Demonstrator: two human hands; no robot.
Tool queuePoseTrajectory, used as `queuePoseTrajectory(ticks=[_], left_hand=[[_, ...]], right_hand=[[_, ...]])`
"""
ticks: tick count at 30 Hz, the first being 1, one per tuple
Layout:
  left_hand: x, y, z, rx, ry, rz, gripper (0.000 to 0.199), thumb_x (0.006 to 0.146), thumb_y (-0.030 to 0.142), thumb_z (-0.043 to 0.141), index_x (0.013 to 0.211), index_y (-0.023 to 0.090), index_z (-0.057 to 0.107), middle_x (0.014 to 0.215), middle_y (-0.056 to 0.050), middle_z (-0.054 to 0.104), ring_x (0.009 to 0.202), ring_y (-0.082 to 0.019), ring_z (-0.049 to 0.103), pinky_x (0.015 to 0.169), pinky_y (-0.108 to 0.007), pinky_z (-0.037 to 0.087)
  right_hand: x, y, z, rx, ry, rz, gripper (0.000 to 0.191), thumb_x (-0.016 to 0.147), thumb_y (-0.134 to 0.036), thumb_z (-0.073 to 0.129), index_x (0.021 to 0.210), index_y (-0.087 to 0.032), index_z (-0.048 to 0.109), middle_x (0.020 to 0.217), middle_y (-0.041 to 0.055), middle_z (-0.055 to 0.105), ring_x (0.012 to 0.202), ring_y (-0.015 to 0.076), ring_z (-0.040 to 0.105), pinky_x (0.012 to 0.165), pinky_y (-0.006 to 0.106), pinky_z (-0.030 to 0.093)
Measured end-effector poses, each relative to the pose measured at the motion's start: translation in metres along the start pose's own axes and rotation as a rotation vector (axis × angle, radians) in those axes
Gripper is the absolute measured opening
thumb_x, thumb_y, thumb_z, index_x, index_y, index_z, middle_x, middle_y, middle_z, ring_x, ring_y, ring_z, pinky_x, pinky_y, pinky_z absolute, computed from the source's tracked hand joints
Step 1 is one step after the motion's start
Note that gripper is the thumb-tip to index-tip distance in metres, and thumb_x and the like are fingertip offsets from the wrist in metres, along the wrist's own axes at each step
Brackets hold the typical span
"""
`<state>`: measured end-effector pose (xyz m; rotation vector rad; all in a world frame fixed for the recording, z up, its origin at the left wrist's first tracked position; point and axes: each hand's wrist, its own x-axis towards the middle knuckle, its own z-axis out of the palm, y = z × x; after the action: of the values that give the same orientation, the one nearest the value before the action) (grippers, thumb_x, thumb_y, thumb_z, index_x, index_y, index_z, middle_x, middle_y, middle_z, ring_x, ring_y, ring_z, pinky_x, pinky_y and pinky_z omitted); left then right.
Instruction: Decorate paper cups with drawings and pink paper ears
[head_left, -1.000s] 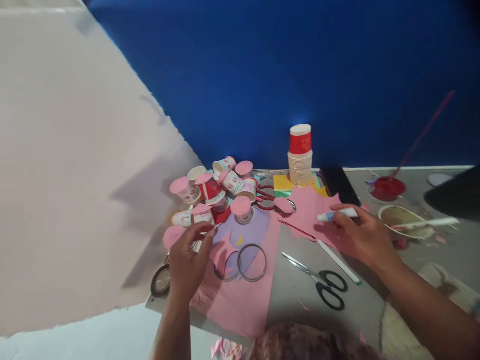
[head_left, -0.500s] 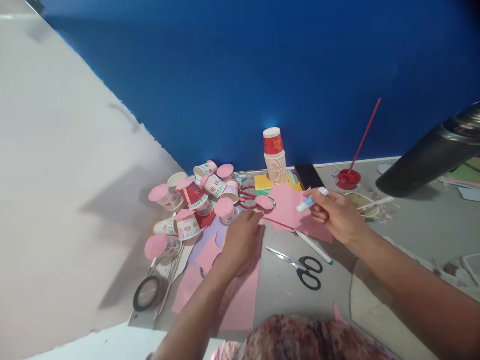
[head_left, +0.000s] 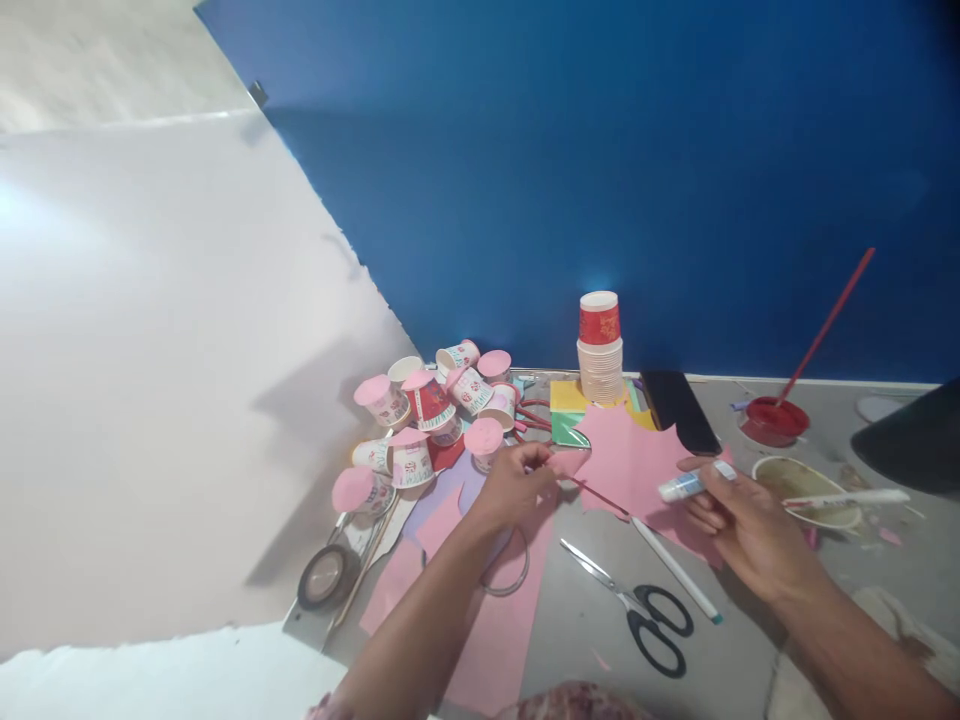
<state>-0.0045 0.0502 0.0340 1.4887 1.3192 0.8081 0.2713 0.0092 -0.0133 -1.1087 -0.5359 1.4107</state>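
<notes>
My left hand (head_left: pixel 517 485) reaches over the pink paper sheets, its fingertips closed on the edge of a small pink paper circle (head_left: pixel 568 462). In my right hand (head_left: pixel 739 520) is a small white-and-blue glue tube (head_left: pixel 682 487), tilted, its white end near my thumb. Just behind the tube lies a large pink paper (head_left: pixel 622 450) with a scalloped edge. A red stick (head_left: pixel 600 495) and a white pen (head_left: pixel 675 568) rest near it. Black-handled scissors (head_left: pixel 634 605) lie partly spread between my arms. A thin ring (head_left: pixel 510 590) shows beside my left wrist.
Paper cups (head_left: pixel 412 460) with pink paper circles on them crowd the left side. A stack of paper cups (head_left: pixel 600 365) stands at the back near a black phone (head_left: pixel 679 410). Black tape (head_left: pixel 326 577) lies at left. A red dish (head_left: pixel 776 420) and dark bottle (head_left: pixel 911 440) stand right.
My left hand has moved to the pink circle and taken its edge. My right hand still holds the glue tube. The view has shifted, so things appear lower and further right.
</notes>
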Motion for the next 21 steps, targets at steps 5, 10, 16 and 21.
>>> queuePoseTrajectory(ticks=[5, 10, 16, 21], left_hand=[[-0.031, -0.021, -0.026, -0.424, 0.102, -0.146, 0.040, 0.077, 0.052, 0.082, 0.078, 0.017, 0.063, 0.065, 0.004, 0.049, 0.056, -0.008, 0.039, 0.056, -0.024, 0.029], [-0.043, -0.029, -0.039, -0.708, 0.123, -0.216, 0.048, 0.067, 0.051, 0.094, 0.085, 0.015, 0.068, 0.069, 0.002, 0.053, 0.058, -0.007, 0.041, 0.052, -0.020, 0.029], [-0.041, -0.028, -0.033, -0.879, 0.050, -0.259, 0.047, 0.066, 0.043, 0.098, 0.083, 0.013, 0.066, 0.064, 0.002, 0.053, 0.056, -0.006, 0.043, 0.048, -0.017, 0.030], [-0.034, -0.026, -0.016, -0.916, -0.052, -0.298, 0.047, 0.066, 0.042, 0.098, 0.075, 0.013, 0.061, 0.059, 0.002, 0.054, 0.048, -0.004, 0.040, 0.045, -0.017, 0.022]], right_hand=[[0.001, 0.005, -0.007, -0.013, -0.012, 0.079, 0.049, 0.063, -0.057, 0.098, 0.089, -0.021, 0.078, 0.058, -0.0059, 0.042, 0.051, 0.0070, 0.036, 0.045, 0.021, 0.033], [0.001, 0.010, -0.010, -0.016, 0.015, 0.187, 0.049, 0.060, -0.055, 0.100, 0.088, -0.022, 0.077, 0.059, -0.0068, 0.041, 0.051, 0.0065, 0.036, 0.049, 0.023, 0.043], [0.001, 0.008, -0.005, 0.012, 0.032, 0.186, 0.048, 0.057, -0.052, 0.102, 0.074, -0.021, 0.069, 0.058, -0.0056, 0.043, 0.051, 0.0071, 0.036, 0.045, 0.022, 0.038], [0.001, 0.007, -0.007, 0.009, 0.015, 0.215, 0.048, 0.059, -0.054, 0.101, 0.084, -0.021, 0.076, 0.056, -0.0063, 0.040, 0.051, 0.0073, 0.033, 0.047, 0.023, 0.039]])
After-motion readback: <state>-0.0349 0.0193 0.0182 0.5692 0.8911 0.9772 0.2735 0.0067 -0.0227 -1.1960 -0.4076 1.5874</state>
